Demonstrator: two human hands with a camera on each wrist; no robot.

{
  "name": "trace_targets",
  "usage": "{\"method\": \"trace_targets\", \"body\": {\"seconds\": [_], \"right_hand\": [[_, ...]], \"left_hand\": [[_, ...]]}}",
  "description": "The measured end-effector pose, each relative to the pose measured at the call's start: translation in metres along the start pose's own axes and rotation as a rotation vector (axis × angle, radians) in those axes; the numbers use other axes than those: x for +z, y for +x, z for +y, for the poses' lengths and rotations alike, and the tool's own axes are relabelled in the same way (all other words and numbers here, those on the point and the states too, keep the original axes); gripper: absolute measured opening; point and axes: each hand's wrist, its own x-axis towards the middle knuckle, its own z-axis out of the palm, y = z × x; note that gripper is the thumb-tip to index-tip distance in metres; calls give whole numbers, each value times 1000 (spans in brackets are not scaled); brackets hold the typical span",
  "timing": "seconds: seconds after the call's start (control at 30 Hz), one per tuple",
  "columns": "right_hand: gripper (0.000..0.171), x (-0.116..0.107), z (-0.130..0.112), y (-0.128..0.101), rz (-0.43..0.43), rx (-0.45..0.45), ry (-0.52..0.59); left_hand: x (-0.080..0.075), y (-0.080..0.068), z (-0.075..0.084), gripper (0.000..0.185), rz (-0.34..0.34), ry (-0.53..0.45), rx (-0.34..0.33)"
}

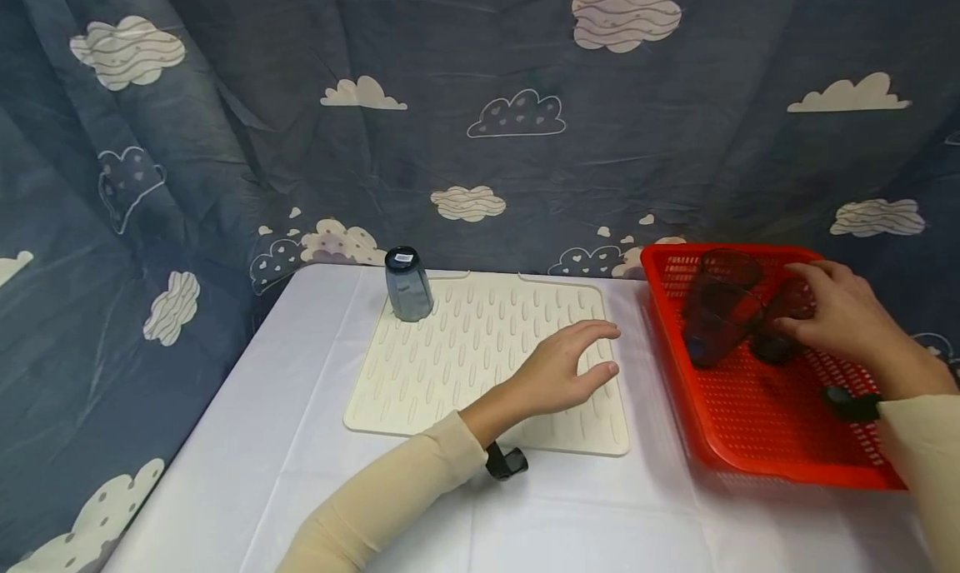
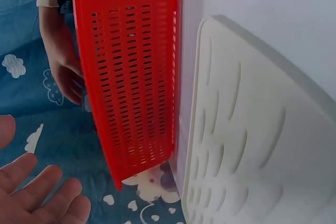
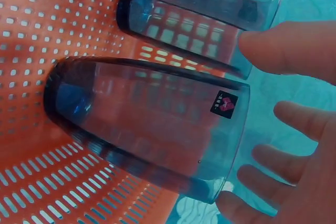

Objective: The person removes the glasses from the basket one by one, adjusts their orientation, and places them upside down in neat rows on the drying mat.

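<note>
My right hand (image 1: 847, 315) reaches into the red plastic basket (image 1: 678, 381), its thumb and fingers spread around the rim end of a dark-tinted glass (image 1: 780, 340). In the right wrist view, that tumbler (image 3: 157, 114) bears a small black sticker near its rim; a firm grip does not show. Two more tinted glasses (image 1: 712, 327) lean beside it. My left hand (image 1: 558, 369) hovers over the right part of a cream ribbed drying mat (image 1: 465, 348), fingers apart and holding nothing. On the mat's back left corner one glass (image 1: 408, 294) stands upside down, base up.
A white cloth covers the table (image 1: 300, 490). The basket stands right of the mat, with a narrow strip of cloth between them. Behind the table hangs a dark blue curtain (image 1: 420, 156) with cloud prints. Each wrist wears a small black camera (image 1: 506, 463).
</note>
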Motion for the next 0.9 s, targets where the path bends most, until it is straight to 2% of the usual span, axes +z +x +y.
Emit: {"method": "trace_targets", "body": {"seconds": [0.17,0.4,0.53,0.73,0.9], "right_hand": [[89,-1,1,8,-28,13,-1],[97,3,17,10,-77,94,15],[97,9,27,11,-111,92,53],[96,15,30,13,-136,76,46],[88,14,26,10,-124,80,26]], "left_hand": [[6,4,0,41,9,-18,-14],[18,10,6,43,-82,16,6],[26,10,8,43,-113,14,17],[31,7,9,43,-106,7,6],[31,6,9,44,-106,10,-1]]}}
